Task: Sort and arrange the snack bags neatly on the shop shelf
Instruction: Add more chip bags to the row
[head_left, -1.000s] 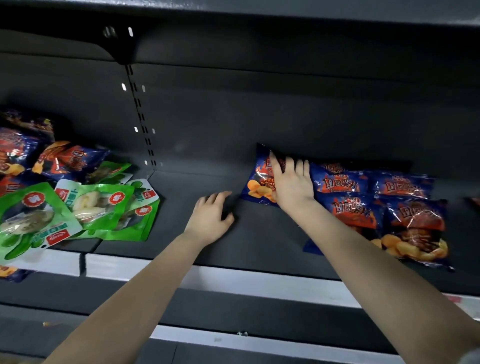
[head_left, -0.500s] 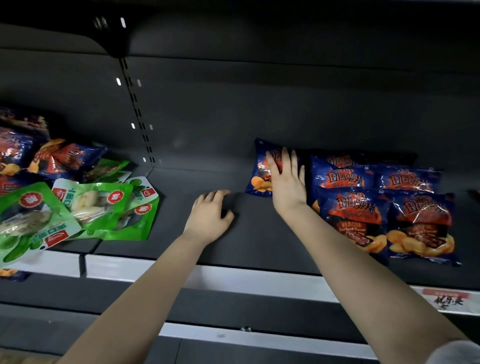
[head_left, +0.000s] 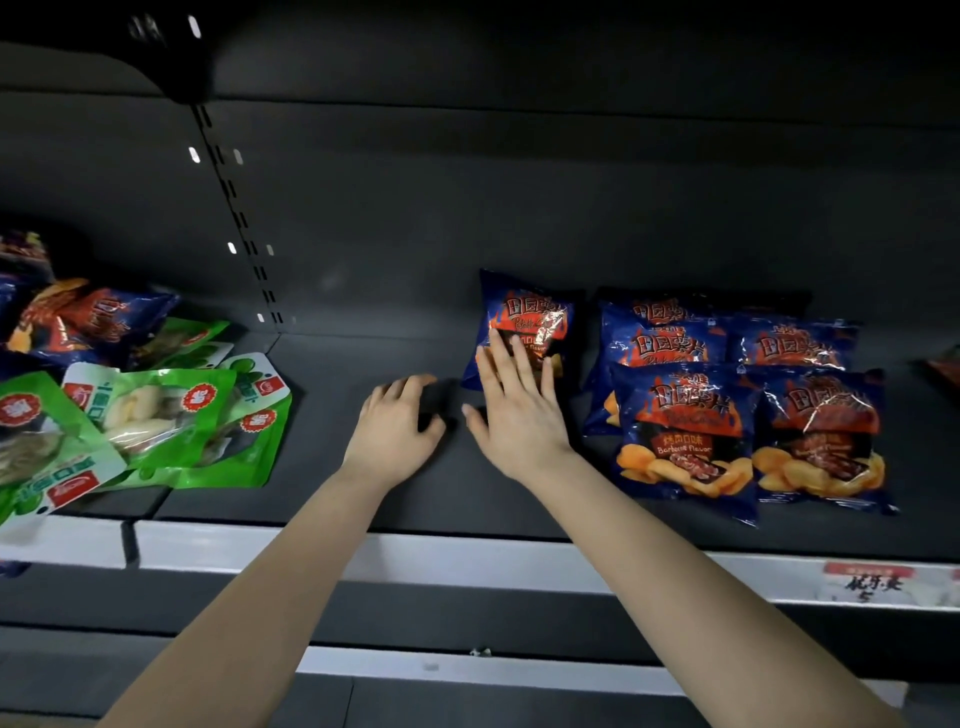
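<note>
Chip bag stands far-centre on shelf, apart from blue stack. Right hand flat on it, fingers spread; left hand loosely curled, empty. Bag likely light, puffy, slippery, contents fragile; take by edge seams.

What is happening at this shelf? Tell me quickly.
A person is tidying snack bags on a dark shop shelf. The right hand lies flat, fingers spread, against a blue barbecue-flavour crisp bag standing apart, left of a neat block of the same crisp bags. The left hand rests palm down on bare shelf, holding nothing. Far left, green pouches and more blue bags lie in a loose, overlapping heap, not yet sorted.
</note>
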